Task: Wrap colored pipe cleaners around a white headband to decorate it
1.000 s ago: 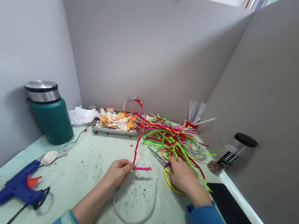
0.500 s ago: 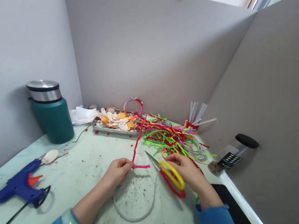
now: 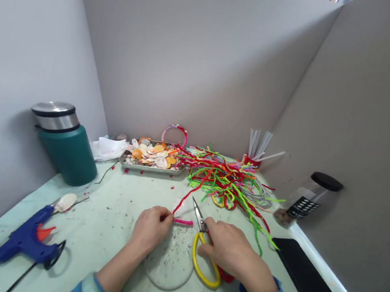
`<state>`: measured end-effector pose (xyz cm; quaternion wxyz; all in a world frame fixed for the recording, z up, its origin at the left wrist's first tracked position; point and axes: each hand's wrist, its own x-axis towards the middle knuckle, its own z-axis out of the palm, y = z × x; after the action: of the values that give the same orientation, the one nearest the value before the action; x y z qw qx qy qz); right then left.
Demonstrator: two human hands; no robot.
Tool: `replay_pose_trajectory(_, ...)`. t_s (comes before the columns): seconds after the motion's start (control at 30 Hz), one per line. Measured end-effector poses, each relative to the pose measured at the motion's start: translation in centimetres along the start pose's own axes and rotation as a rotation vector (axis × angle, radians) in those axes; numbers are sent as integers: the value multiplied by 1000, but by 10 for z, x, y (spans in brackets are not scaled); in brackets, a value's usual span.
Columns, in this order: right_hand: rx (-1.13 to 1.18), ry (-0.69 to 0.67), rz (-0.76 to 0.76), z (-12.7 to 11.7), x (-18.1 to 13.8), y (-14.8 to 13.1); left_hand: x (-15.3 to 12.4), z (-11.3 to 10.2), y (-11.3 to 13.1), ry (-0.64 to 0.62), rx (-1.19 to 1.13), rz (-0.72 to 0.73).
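Observation:
My left hand (image 3: pixel 153 229) is closed, thumb and finger pinching a fuzzy red strand of yarn (image 3: pixel 190 196) that slants up toward the strand pile. A short pink end (image 3: pixel 183 222) sticks out rightward from the same fingertips. A thin grey hoop (image 3: pixel 168 288) curves below, one side running under my left hand; whether the fingers hold it is hidden. My right hand (image 3: pixel 228 246) grips scissors with yellow and red handles (image 3: pixel 204 272) from above, near the pivot. The scissor blades (image 3: pixel 198 211) point away to the upper left, beside the pink end.
Behind lie a pile of colourful strands (image 3: pixel 224 173), a metal tray (image 3: pixel 151 169) of shells and a wrapped ring (image 3: pixel 176 127). A blue glue gun (image 3: pixel 28 237) and green bottle (image 3: pixel 67 149) stand left. A jar (image 3: pixel 305 202) and black strip (image 3: pixel 317 286) are right.
My right hand has shifted from the scissors' far side to a grip over them, and their handles have swung toward me. The red strand now slants right.

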<state>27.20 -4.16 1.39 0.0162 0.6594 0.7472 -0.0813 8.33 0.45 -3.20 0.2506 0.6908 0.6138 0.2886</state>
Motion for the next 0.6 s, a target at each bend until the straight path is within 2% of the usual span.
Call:
replay_pose_trajectory(0.1, 5, -25, 5, 2, -1, -4, -2, 1, 1, 36, 162, 59)
replay_pose_trajectory(0.2, 93, 40, 18, 6, 4, 3, -2, 2, 1, 26, 202, 101)
replay_pose_trajectory(0.27, 242, 108, 37, 7, 10, 11, -1, 3, 1, -1, 171, 85)
replay_pose_trajectory(0.37, 608, 183, 119, 6, 20, 20, 1, 5, 0, -18, 156, 81)
replay_pose_trajectory(0.43, 955, 164, 159, 5, 24, 19, 3, 5, -2, -20, 167, 83)
replay_pose_trajectory(0.53, 1467, 123, 49, 10, 28, 8, 4, 5, -5, -36, 173, 97)
replay_pose_trajectory(0.6, 1676, 161, -59, 16, 31, -3, 5, 6, -9, -52, 156, 114)
